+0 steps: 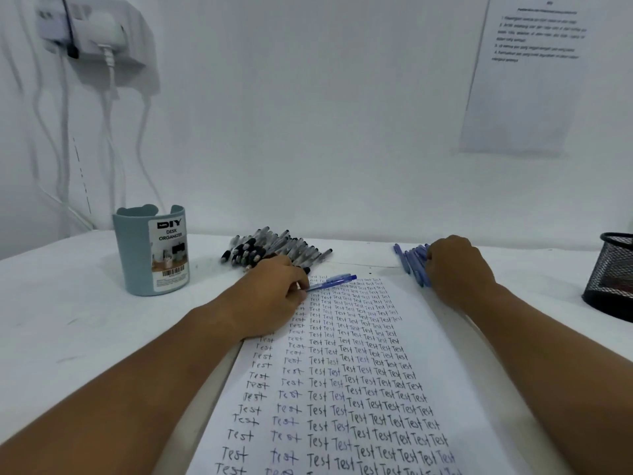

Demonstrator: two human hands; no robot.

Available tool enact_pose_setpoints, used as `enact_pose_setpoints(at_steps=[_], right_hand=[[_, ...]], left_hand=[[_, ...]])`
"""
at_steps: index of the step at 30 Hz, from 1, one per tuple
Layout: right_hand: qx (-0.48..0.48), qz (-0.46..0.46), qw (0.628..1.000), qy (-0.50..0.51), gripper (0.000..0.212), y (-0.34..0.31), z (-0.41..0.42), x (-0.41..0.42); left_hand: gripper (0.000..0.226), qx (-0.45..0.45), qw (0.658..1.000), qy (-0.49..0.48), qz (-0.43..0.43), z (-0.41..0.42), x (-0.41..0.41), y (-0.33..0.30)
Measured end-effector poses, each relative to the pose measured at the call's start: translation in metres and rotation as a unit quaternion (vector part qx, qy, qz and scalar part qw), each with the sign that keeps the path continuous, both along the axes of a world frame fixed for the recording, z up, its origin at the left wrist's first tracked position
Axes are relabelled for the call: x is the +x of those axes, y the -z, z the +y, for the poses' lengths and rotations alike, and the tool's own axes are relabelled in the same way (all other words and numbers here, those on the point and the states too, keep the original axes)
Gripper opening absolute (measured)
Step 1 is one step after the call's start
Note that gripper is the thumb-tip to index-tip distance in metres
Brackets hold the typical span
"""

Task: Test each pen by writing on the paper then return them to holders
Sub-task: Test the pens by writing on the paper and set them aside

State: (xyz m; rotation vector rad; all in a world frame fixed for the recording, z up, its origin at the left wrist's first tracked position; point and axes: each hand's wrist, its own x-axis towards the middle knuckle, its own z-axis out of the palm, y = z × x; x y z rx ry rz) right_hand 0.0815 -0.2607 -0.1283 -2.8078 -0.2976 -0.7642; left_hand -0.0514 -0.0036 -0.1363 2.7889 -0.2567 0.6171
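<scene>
Currently a blue pen (330, 282) is pinched in the left hand (274, 296) at the paper's (342, 389) far end; blue pens (412, 264) are touched by the curled right hand (457, 269). Light strokes should be written into unused space.

Both forearms bare to the frame edge, no sleeves, left hand (274, 296) and right hand (459, 269) ungloved.

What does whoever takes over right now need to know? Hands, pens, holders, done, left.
Left hand pinches a blue click pen over the top of the white paper sheet.
Right hand rests on the loose blue pen pile.
Black-and-clear pen pile lies behind the left hand.
Pale blue plastic desk organizer far left, black mesh holder far right.
Done: sheet covered in "Test" rows.
Left: no pens visible in the holders.
</scene>
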Motion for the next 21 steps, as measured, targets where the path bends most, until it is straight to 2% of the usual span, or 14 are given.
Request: enact_pose_setpoints(at_steps=[5,9,12,15,17,18,21], right_hand=[[0.009,0.0,1.0,0.012,0.022,0.0,0.0,-0.005],[0.006,-0.008,1.0,0.012,0.025,-0.005,-0.001,-0.012],[0.068,-0.002,0.994,-0.084,0.02,-0.02,0.004,-0.026],[0.124,0.032,0.969,-0.213,0.011,-0.033,0.012,-0.052],[0.149,0.068,0.956,-0.243,0.01,-0.029,0.016,-0.067],[0.192,0.103,0.942,-0.254,0.011,-0.024,0.017,-0.071],[0.348,0.217,0.868,-0.279,0.017,-0.012,0.019,-0.079]], left_hand=[[0.023,-0.002,1.0,0.01,-0.009,0.0,0.0,0.0],[0.024,-0.003,1.0,0.013,-0.018,0.0,-0.002,-0.001],[0.025,-0.009,1.0,0.018,-0.021,-0.001,-0.002,-0.001],[0.025,-0.006,0.999,0.023,-0.035,-0.005,-0.004,-0.002],[0.025,-0.006,0.998,0.036,-0.05,-0.008,-0.006,-0.002],[0.024,-0.007,0.997,0.043,-0.056,-0.009,-0.007,-0.003],[0.023,-0.011,0.995,0.066,-0.077,-0.016,-0.013,-0.005]])
